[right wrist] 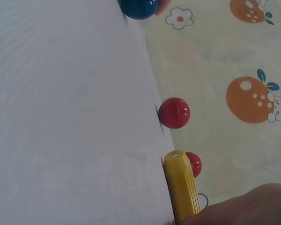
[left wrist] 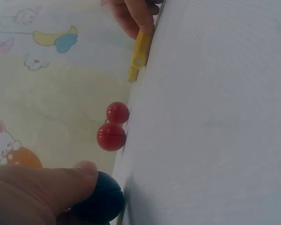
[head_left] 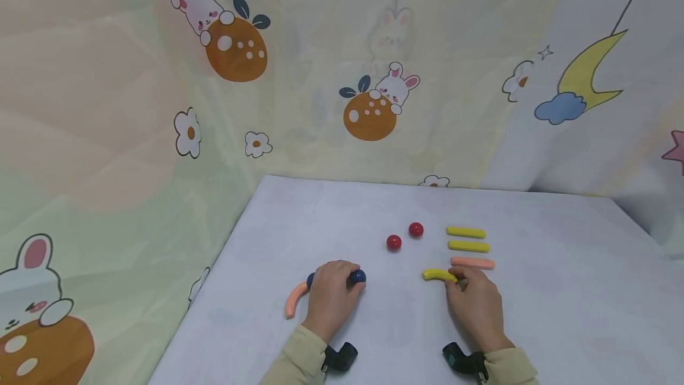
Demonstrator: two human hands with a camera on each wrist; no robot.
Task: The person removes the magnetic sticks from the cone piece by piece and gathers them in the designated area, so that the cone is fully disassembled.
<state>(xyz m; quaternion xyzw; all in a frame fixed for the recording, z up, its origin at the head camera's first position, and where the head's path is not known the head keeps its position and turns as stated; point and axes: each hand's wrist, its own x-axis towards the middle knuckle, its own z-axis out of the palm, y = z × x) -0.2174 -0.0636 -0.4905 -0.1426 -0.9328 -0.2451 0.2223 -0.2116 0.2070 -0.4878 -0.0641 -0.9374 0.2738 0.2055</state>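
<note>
My left hand (head_left: 332, 293) holds a glossy blue ball (head_left: 357, 277) low over the white table, the thumb lying along it in the left wrist view. A second blue ball (head_left: 310, 280) shows past the other side of the hand, partly hidden by it. Touching that one is a curved salmon stick (head_left: 295, 300). To the right, my right hand (head_left: 477, 302) pinches one end of a curved yellow stick (head_left: 438, 275), which points left. The right wrist view shows the hollow tip of this yellow stick (right wrist: 181, 185) in front of a red ball.
Two red balls (head_left: 393, 242) lie farther back, between the hands. Beyond the right hand are two straight yellow sticks (head_left: 468, 246) and a straight salmon stick (head_left: 472, 262), roughly parallel. A printed cloth (head_left: 299, 94) hangs behind the white table (head_left: 395, 325).
</note>
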